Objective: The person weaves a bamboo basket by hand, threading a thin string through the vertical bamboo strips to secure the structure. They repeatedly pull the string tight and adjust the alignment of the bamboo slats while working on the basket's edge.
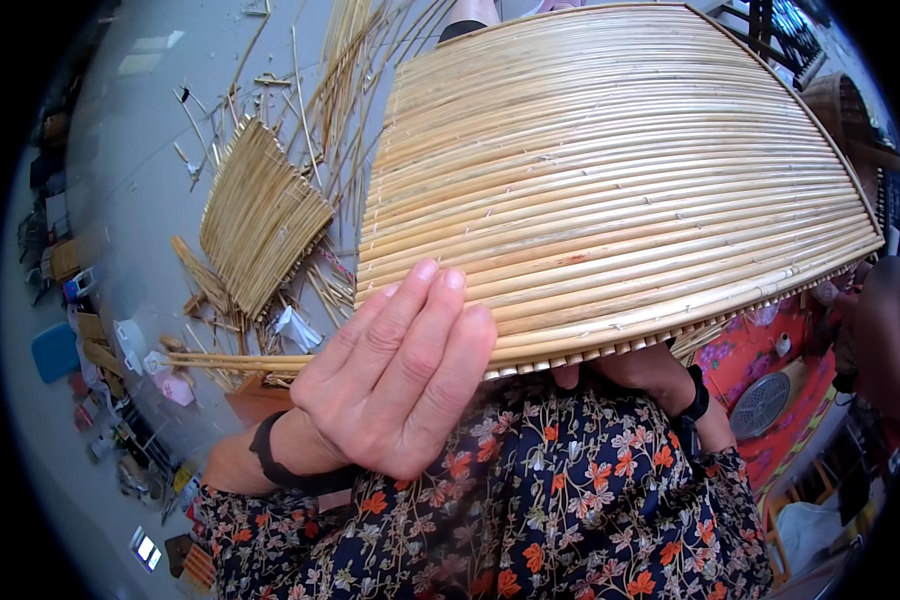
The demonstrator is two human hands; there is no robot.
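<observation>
A large mat of pale reeds [610, 180], stitched side by side in rows, lies tilted across my lap. On its near left corner my left hand [400, 370] rests with fingers stretched out and close together; its thumb is hidden. Two long thin reeds [240, 362] stick out leftward from beneath this hand, along the mat's near edge. My right hand [640, 370] is under the near edge, right of the middle. A fingertip shows below the rim there, but most of its fingers are hidden by the mat.
A smaller reed panel [260, 220] lies on the grey floor at the left, among loose reeds [345, 100] and scraps. A white cloth or paper scrap [297, 328] is near it. At the right are a red floral cloth [730, 365] and a round grey grille [760, 405].
</observation>
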